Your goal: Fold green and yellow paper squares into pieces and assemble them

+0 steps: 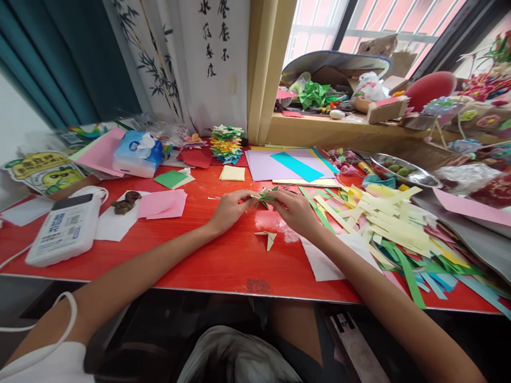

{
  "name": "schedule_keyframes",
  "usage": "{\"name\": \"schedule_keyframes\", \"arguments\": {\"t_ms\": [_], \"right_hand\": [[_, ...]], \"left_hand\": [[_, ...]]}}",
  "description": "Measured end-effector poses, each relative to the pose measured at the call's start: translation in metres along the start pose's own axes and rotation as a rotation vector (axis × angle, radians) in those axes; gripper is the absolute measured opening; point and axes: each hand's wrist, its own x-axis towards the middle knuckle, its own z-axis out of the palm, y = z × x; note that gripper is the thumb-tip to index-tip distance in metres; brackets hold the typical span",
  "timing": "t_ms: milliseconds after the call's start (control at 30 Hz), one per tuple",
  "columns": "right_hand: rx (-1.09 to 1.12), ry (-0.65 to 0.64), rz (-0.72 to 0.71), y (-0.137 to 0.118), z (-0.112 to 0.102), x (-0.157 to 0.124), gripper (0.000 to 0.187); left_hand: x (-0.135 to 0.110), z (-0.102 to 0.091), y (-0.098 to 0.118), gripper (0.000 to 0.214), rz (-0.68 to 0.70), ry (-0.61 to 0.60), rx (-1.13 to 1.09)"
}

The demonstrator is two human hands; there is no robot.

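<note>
Above the middle of the red table [191,266], my left hand [231,211] and my right hand [296,211] pinch a small folded-paper piece [263,199] between them. It is green and cream, with pointed ends sticking out; my fingertips hide some of it. A cream folded paper piece [270,240] with pointed arms lies on the table just below the hands. Toward the back, a stack of folded paper pieces [227,144] in green, yellow, white and blue stands beside cream square sheets [232,173].
Loose paper strips [383,223] heap on the right, near a metal dish [405,169]. A white sheet [337,258] lies under my right forearm. Pink paper [163,204], a white device [66,229] and a tissue pack [138,154] are left. Lilac sheets [263,165] lie behind.
</note>
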Motion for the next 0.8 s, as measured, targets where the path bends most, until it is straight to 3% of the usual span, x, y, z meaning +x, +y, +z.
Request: {"name": "schedule_keyframes", "arguments": {"t_ms": [300,433,567,800], "right_hand": [[0.033,0.033,-0.004,-0.001,0.002,-0.001,0.022],[0.094,0.015,0.116,-0.003,0.0,0.002,0.019],[0.198,-0.089,0.271,-0.004,-0.004,0.006,0.029],[0.368,-0.387,0.318,-0.003,-0.006,0.005,0.039]], "left_hand": [[-0.001,0.0,0.003,0.027,0.048,0.008,0.085],[-0.002,0.001,0.007,0.026,0.02,0.0,0.045],[-0.002,0.001,0.009,0.028,0.012,0.015,-0.049],[0.0,0.0,-0.001,0.03,-0.059,0.031,-0.076]]}}
